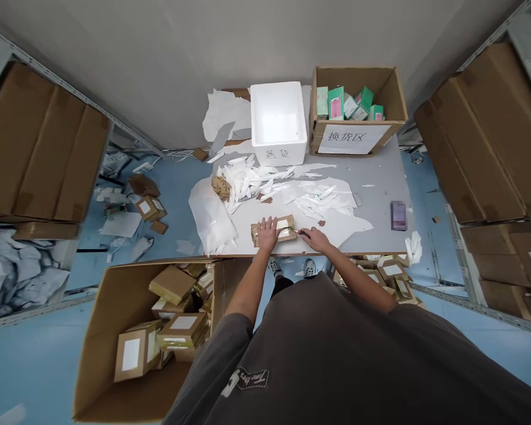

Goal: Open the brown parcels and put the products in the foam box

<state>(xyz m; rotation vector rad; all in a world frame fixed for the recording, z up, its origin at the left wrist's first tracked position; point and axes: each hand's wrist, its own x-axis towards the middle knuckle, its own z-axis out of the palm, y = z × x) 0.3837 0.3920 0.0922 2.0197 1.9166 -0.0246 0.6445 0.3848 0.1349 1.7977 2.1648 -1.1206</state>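
A small cardboard parcel [287, 223] with tape and a white label lies flat near the front edge of the table. My left hand [268, 232] rests on its left part, fingers spread and pointing away from me. Just right of the parcel, my right hand [316, 239] is closed round a small cutter [304, 234] with a dark and red handle. The cutter's tip is at the parcel's right end; whether it touches the cardboard is too small to tell.
Behind are a white foam box [278, 115] and a carton [358, 138] of green boxes. Paper scraps [248, 183] cover the table's middle. A phone-like object [398, 215] lies right. A large carton [95, 336] of parcels stands front left; more parcels [392, 270] lie front right.
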